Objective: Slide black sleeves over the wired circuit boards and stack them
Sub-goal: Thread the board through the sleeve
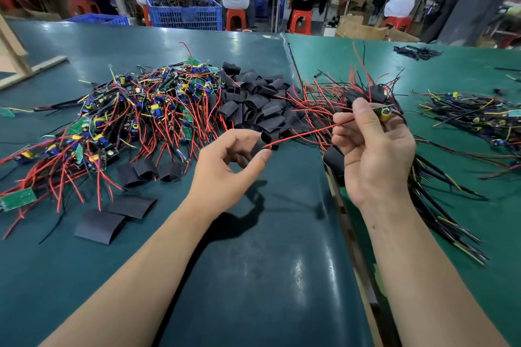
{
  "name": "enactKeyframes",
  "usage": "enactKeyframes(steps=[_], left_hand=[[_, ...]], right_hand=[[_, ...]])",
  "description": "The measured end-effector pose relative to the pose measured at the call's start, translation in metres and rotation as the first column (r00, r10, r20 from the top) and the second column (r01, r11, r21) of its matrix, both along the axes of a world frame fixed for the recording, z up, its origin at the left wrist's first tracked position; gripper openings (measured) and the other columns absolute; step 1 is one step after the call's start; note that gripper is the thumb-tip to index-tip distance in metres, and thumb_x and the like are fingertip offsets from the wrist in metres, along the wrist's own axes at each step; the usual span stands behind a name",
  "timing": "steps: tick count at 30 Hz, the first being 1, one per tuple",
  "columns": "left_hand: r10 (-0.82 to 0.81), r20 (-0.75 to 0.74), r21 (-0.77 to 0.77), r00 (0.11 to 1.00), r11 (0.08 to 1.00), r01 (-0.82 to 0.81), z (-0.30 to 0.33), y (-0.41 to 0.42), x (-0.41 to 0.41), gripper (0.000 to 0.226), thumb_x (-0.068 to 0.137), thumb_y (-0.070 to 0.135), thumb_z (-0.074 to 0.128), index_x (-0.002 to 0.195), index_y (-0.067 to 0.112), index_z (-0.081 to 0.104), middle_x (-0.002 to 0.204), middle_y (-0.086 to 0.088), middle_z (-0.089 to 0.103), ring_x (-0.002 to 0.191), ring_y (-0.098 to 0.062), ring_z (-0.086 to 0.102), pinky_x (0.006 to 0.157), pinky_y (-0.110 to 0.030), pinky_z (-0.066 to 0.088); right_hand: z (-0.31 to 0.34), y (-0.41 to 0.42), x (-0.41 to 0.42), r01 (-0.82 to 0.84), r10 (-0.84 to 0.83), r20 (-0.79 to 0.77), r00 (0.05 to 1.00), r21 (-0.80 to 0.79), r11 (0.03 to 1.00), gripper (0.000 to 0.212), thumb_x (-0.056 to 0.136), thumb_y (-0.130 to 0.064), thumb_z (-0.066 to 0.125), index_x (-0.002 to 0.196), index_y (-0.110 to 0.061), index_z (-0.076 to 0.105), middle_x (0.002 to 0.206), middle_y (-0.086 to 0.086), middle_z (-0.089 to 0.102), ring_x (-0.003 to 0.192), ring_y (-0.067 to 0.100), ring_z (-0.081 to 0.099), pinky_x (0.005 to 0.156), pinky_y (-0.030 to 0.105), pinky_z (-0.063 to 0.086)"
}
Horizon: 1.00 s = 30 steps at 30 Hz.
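My left hand (228, 169) pinches a short black sleeve (260, 144) above the green table. My right hand (372, 149) grips a wired circuit board (384, 113) with a yellow part at its far end. The board's red wire (307, 132) runs left and its tip meets the sleeve's mouth. A heap of bare wired boards (135, 115) lies at the left. A pile of loose black sleeves (253, 104) sits in the middle. Sleeved boards with red and black leads (366, 93) are stacked behind my right hand.
Flat sleeves (115, 217) lie scattered near the left front. More wired boards (473, 115) lie at the right. A seam (332, 177) splits the two table mats. People sit on red stools at benches behind, beside a blue crate (184, 13).
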<state>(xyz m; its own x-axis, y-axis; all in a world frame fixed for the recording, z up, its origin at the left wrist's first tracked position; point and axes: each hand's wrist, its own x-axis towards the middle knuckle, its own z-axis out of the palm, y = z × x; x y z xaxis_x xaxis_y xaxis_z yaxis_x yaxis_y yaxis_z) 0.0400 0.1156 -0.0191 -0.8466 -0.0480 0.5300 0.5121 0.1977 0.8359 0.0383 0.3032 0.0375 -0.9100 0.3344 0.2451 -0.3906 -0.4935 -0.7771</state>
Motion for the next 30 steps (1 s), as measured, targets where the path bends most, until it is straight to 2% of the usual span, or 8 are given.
enactKeyframes(steps=[5,8,10,12,15,23,27,30], left_hand=[[-0.023,-0.024,-0.017,0.999,1.0,0.023,-0.0012,-0.0028,-0.0005,0.026,0.082,0.023,0.071,0.104,0.01,0.066,0.093,-0.015,0.071,0.079,-0.036,0.062,0.072,-0.041,0.051],[-0.03,-0.03,-0.023,0.999,0.999,0.029,-0.0019,-0.0035,-0.0007,0.034,0.08,0.031,0.07,0.106,0.009,0.066,0.096,-0.016,0.071,0.08,-0.037,0.062,0.073,-0.043,0.051],[-0.019,-0.034,-0.022,0.999,1.0,0.018,-0.0014,-0.0029,-0.0006,0.033,0.08,0.033,0.069,0.104,0.011,0.066,0.094,-0.014,0.071,0.077,-0.032,0.062,0.071,-0.04,0.05],[0.016,-0.035,-0.028,0.999,0.999,-0.017,-0.001,-0.0023,-0.0009,0.028,0.079,0.033,0.071,0.101,0.017,0.067,0.09,-0.009,0.07,0.071,-0.02,0.059,0.07,-0.035,0.05],[0.068,-0.013,-0.022,0.998,0.997,-0.068,-0.0008,-0.0023,-0.0022,0.02,0.08,0.027,0.073,0.098,0.022,0.068,0.085,-0.001,0.07,0.066,-0.011,0.054,0.069,-0.031,0.051],[0.139,0.002,-0.004,0.99,0.99,-0.139,-0.0005,-0.0023,-0.0034,0.017,0.079,0.028,0.076,0.092,0.033,0.065,0.079,0.01,0.067,0.065,-0.009,0.055,0.067,-0.03,0.052],[0.148,0.036,-0.014,0.988,0.989,-0.147,-0.0004,-0.0015,-0.0051,0.021,0.081,0.018,0.079,0.088,0.032,0.066,0.071,0.019,0.066,0.064,-0.001,0.056,0.063,-0.02,0.048],[0.147,0.049,-0.028,0.988,0.989,-0.146,-0.0004,0.0004,-0.0039,0.017,0.081,0.019,0.079,0.088,0.028,0.066,0.07,0.015,0.065,0.062,-0.004,0.056,0.061,-0.019,0.046]], right_hand=[[0.0003,0.0005,-0.0006,0.021,-0.021,-0.016,1.0,0.0,1.0,0.012,0.095,-0.005,0.06,0.085,-0.009,0.057,0.065,0.01,0.07,0.049,0.017,0.059,0.049,0.024,0.049],[-0.0004,0.0003,-0.0016,0.037,-0.037,-0.033,0.999,0.006,0.999,0.012,0.095,-0.003,0.06,0.085,-0.009,0.057,0.065,0.01,0.07,0.05,0.018,0.058,0.049,0.025,0.048],[-0.0012,-0.0008,-0.0019,0.039,-0.037,-0.051,0.998,0.037,0.999,0.015,0.095,-0.003,0.059,0.083,-0.01,0.056,0.065,0.01,0.069,0.05,0.019,0.058,0.05,0.025,0.048],[-0.0017,-0.0012,-0.0016,0.02,-0.015,-0.075,0.997,0.067,0.998,0.016,0.096,-0.002,0.058,0.082,-0.011,0.056,0.065,0.009,0.069,0.051,0.019,0.058,0.051,0.026,0.047],[-0.0028,-0.0014,-0.0004,-0.024,0.035,-0.114,0.993,0.092,0.995,0.015,0.094,-0.002,0.058,0.084,-0.012,0.056,0.065,0.009,0.07,0.05,0.019,0.058,0.051,0.026,0.047],[-0.0054,-0.0043,-0.0002,-0.032,0.058,-0.144,0.988,0.176,0.984,0.007,0.087,-0.005,0.06,0.085,-0.008,0.054,0.062,0.008,0.068,0.049,0.019,0.056,0.05,0.026,0.044],[-0.0067,-0.0045,-0.0007,-0.037,0.064,-0.154,0.986,0.173,0.984,0.006,0.086,-0.003,0.058,0.085,-0.007,0.054,0.061,0.008,0.068,0.05,0.02,0.055,0.052,0.027,0.044],[-0.0064,-0.0049,0.0001,-0.06,0.091,-0.158,0.983,0.195,0.979,0.006,0.086,-0.003,0.056,0.084,-0.008,0.055,0.061,0.009,0.068,0.051,0.021,0.056,0.052,0.027,0.044]])
